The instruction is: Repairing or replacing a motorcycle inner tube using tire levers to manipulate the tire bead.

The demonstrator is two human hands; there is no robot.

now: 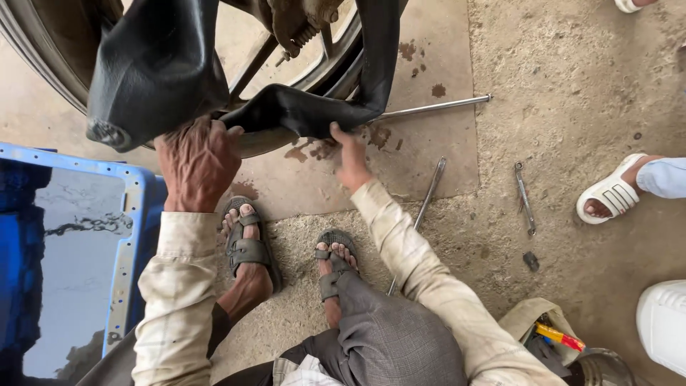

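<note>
The left hand (196,161) is gripping a black inner tube (164,64) that is hanging out of a wheel (43,53), while the right hand (351,157) is pinching the tube's lower fold. A blue tub (139,214) of water is sitting at the left. Tyre levers (429,194) and a spanner (524,198) are lying on the concrete floor (572,86).

Concrete floor (572,78) (dusty): 3 tools (525,196), tub (136,214).

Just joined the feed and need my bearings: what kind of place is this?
Probably a roadside tyre repair spot. Both hands, left hand and right hand, grip a black inner tube at a wheel; metal tools lie on the concrete floor, beside a blue water tub.
</note>
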